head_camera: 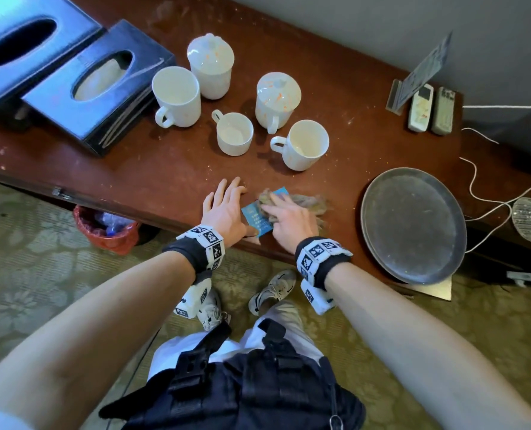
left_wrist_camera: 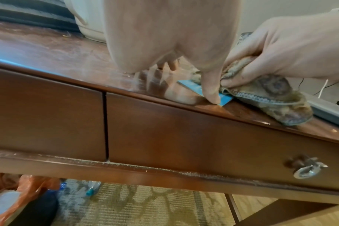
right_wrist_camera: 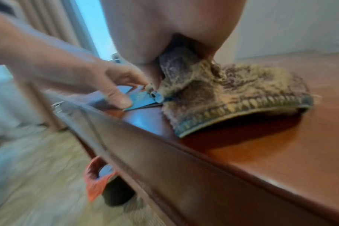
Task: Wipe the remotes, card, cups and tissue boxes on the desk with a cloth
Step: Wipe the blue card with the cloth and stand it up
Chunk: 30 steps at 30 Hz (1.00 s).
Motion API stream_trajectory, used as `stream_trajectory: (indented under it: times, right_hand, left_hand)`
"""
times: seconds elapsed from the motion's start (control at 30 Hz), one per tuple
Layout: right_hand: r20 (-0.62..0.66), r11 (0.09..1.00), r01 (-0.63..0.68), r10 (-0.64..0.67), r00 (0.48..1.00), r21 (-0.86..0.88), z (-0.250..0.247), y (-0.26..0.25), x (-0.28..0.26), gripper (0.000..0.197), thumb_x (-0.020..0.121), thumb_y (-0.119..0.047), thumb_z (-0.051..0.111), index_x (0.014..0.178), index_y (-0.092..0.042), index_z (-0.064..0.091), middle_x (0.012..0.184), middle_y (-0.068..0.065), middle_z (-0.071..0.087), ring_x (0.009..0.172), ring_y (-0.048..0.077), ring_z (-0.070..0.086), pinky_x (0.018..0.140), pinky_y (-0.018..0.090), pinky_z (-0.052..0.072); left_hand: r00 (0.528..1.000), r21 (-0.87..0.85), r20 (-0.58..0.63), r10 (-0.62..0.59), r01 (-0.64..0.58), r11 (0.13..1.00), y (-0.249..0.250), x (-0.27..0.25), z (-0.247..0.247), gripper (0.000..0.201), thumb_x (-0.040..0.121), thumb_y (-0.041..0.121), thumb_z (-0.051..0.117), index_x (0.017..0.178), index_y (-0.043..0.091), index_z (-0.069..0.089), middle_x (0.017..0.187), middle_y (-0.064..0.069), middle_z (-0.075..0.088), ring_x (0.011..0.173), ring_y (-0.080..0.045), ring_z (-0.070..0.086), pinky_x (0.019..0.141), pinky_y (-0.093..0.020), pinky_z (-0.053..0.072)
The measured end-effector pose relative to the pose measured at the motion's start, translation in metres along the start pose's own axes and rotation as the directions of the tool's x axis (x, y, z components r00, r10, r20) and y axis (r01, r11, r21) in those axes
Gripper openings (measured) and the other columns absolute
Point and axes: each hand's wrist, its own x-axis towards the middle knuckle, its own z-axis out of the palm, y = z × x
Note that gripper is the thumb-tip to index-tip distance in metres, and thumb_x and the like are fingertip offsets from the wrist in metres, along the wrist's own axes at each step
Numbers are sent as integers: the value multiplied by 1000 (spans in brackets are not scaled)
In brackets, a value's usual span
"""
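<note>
**Mia:** What is the person doing with the small flat blue card?

**Ben:** They are wiping it. The card is lying flat on the shiny brown wooden desk, right by the front edge, at about 6 o'clock on the desk.

**Mia:** Why is the left hand on it?

**Ben:** I think it is holding the card down so it is not sliding. The thumb is pressing the near corner of the card, and the other fingers are lying straight on the desk. It is not grabbing anything.

**Mia:** And the right hand?

**Ben:** It is gripping the fuzzy brownish cloth. The fingers are curling around a bunch of it and pushing it onto the card. The rest of the cloth is spreading out toward 3 o'clock.

**Mia:** Where are the other things waiting?

**Ben:** The five white cups are standing past the hands, toward 12 o'clock. Two are wearing lids with orange marks. The two dark blue tissue boxes are sitting at about 10 o'clock. The two pale grey remotes are lying side by side at 2 o'clock, beside a clear card stand.

**Mia:** What is that big round thing?

**Ben:** A grey metal tray, at 4 o'clock, hanging a little over the desk edge. It is well away from the wiping, I think.
</note>
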Motion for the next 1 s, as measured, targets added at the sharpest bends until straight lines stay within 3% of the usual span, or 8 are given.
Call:
stream_trajectory:
  times: [0.07, 0.13, 0.33, 0.4, 0.5, 0.67, 0.83, 1.0]
  right_hand:
    - [56, 989, 142, -139, 989, -45, 6, -10, -3, 50, 87, -6, 51, 132, -24, 60, 156, -5, 36, 145, 17, 27, 92, 43, 50]
    - [86, 982, 176, -170, 982, -69, 5, -10, -2, 51, 88, -7, 51, 134, -29, 58, 157, -9, 33, 146, 14, 24, 94, 42, 50]
    - [62, 998, -43, 47, 997, -55, -9, 12, 26, 66, 85, -4, 53, 141, -38, 48, 159, -14, 26, 148, 13, 20, 112, 42, 36]
    - [24, 998, 46, -45, 999, -41, -6, 4, 19, 59, 86, -3, 50, 138, -32, 54, 157, -10, 34, 146, 16, 25, 109, 43, 40]
    - [-57, 965, 255, -259, 964, -66, 4, 4, 1, 50, 80, 1, 59, 123, -24, 68, 147, -2, 49, 139, 22, 42, 89, 43, 53]
    - [-20, 998, -46, 45, 999, -41, -13, 40, 7, 56, 91, -5, 47, 139, -32, 52, 158, -13, 30, 148, 12, 21, 110, 38, 38]
    - [-69, 977, -194, 201, 977, 93, -28, 49, -4, 54, 93, -7, 47, 140, -34, 51, 156, -15, 31, 146, 14, 25, 113, 32, 29]
    - [-193, 945, -220, 270, 943, 242, -39, 53, -15, 51, 94, -7, 48, 137, -34, 56, 153, -10, 40, 142, 18, 35, 114, 30, 28]
  left_hand:
    - [1000, 11, -6, -2, 2, 1000, -1, 1, 1, 87, 83, 34, 75, 151, 23, 22, 166, 9, -1, 152, -14, -10, 122, -41, -1]
    - [1000, 11, -12, 0, 0, 1000, -1, 0, 1, 86, 84, 32, 73, 151, 22, 21, 166, 8, -1, 152, -15, -10, 122, -41, -1]
    - [1000, 8, 8, 1, -1, 1000, 1, -2, -2, 94, 79, 47, 77, 151, 21, 22, 166, 7, -2, 152, -15, -12, 122, -41, -3]
    - [1000, 9, 0, 5, -5, 1000, 0, -2, 0, 93, 81, 46, 76, 151, 21, 22, 166, 8, -3, 152, -14, -12, 122, -40, -3]
    - [1000, 26, -3, 11, -11, 1000, -1, -1, 0, 90, 83, 46, 74, 151, 20, 22, 166, 7, -4, 152, -15, -12, 122, -40, -2]
    - [999, 77, 34, 7, -9, 997, 3, -2, -5, 94, 81, 50, 74, 152, 21, 21, 167, 4, -4, 152, -18, -12, 123, -43, 0]
    - [992, 280, 86, 95, -116, 953, 10, 3, -13, 93, 82, 57, 69, 152, 16, 23, 166, -10, -1, 153, -27, -6, 121, -46, 9]
    - [972, 334, 153, 180, -222, 916, 30, 13, -20, 73, 85, 39, 71, 143, 10, 37, 164, -14, 10, 152, -30, 0, 120, -47, 14]
